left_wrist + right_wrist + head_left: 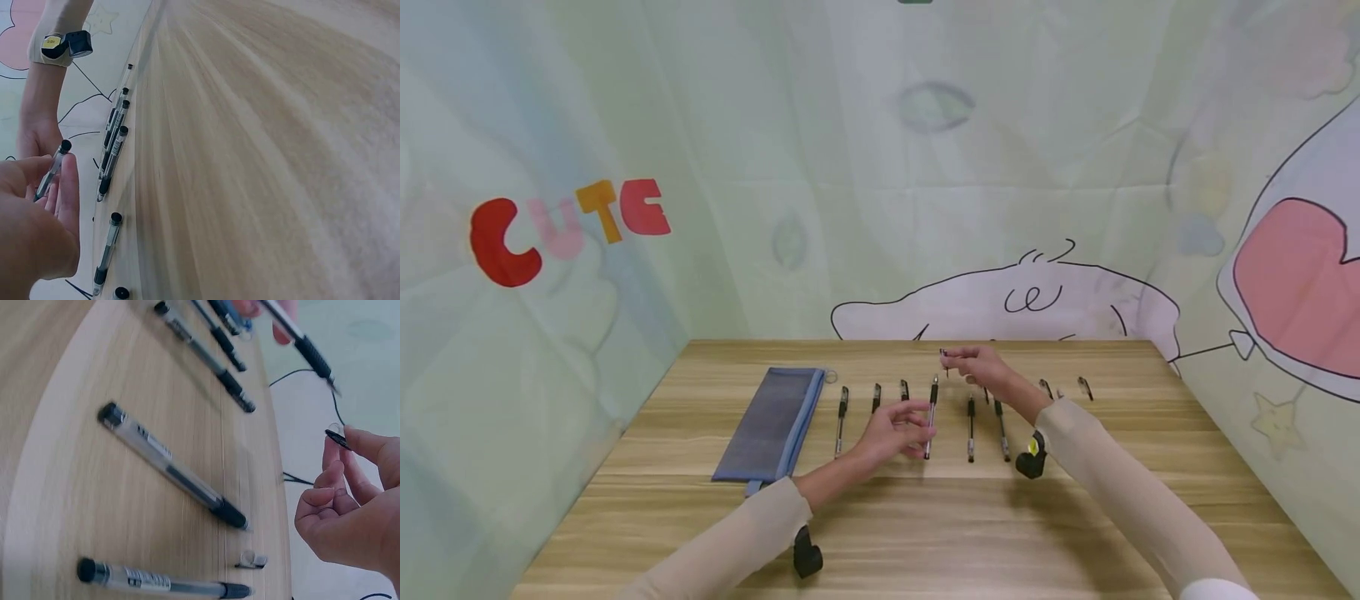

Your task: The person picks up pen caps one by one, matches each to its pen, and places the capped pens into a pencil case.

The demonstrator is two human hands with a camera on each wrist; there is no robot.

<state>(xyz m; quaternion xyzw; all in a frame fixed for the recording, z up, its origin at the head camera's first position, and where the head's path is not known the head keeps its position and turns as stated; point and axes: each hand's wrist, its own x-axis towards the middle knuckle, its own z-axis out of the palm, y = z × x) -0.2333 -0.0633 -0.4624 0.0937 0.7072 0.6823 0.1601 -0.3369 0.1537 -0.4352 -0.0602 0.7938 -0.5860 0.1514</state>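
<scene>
While the left hand (887, 433) pinches a pen (933, 392) by its barrel, bare tip pointing far, the right hand (981, 368) pinches a cap (337, 438) just beyond, probably so the tip is clear. Other pens (972, 427) lie spaced across the table (925, 533), perhaps for easy picking; left of them sits a flat pouch (767, 425), contents unclear

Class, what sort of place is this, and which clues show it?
Probably an indoor recording booth: printed cartoon sheets hang on three sides of a wood-grain table, and small black wrist-worn devices are visible.
</scene>
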